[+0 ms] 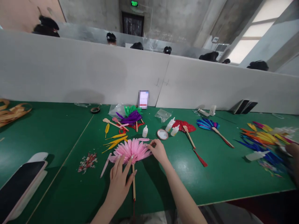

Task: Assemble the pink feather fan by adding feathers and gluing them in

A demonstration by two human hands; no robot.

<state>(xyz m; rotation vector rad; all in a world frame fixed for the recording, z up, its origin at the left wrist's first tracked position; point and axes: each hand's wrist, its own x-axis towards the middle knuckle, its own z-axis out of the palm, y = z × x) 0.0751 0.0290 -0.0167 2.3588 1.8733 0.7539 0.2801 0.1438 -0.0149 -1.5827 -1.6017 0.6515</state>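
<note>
Pink feather fan (132,150) on green table (221,174) before me; my left hand (118,180) spread open over its base, right hand (159,151) pinching its right edge. I'd brace lightly, nudge that edge gently, avoid creasing

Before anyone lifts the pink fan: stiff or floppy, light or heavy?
The pink fan is probably light for its size: mostly thin, feather-like pieces on a slim handle. The handle looks like straight wood, so it should stay stiff, while the narrow pieces likely bend. The thin reddish cord at its end would probably dangle.
</note>
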